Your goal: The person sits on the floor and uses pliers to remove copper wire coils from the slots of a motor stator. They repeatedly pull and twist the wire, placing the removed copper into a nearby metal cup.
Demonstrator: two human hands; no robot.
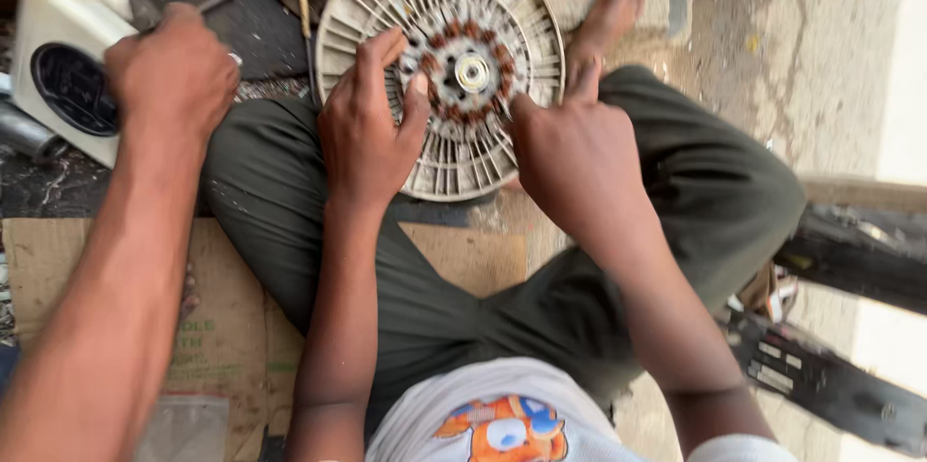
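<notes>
While the round, ribbed disc (439, 71) is propped on the lap of a seated person in dark green trousers (290, 192), it is steadied by both bare hands. The left hand (367, 124) is laid on the disc's left side, fingers curled loosely over the pale ribs and the thumb stretched toward the ring of copper-coloured windings (463, 76) just right of that hold. The right hand (575, 153) is set against the disc's lower right edge, forefinger extended upward along the rim; how firmly it is closed cannot be told. Neither hand is wrapped fully around anything. At the centre, between the two holds, a small metal hub (473, 73) is seen.

A third hand (174, 71), belonging to another person, is clenched around a slim dark tool (214, 0) well to the left of the grips, beside a cream plastic housing (63, 56). A bare foot (608, 13) rests just above the right hand's hold. Flattened cardboard (232, 327) lies below the knees.

Several risks can be judged. Because the disc is held only by fingertip pressure on a sloping lap, it could slide off toward the concrete ground (772, 37). Thin ribs could be cracked if pressed unevenly. Fingertips near the windings could be nicked, or the wire damaged.
</notes>
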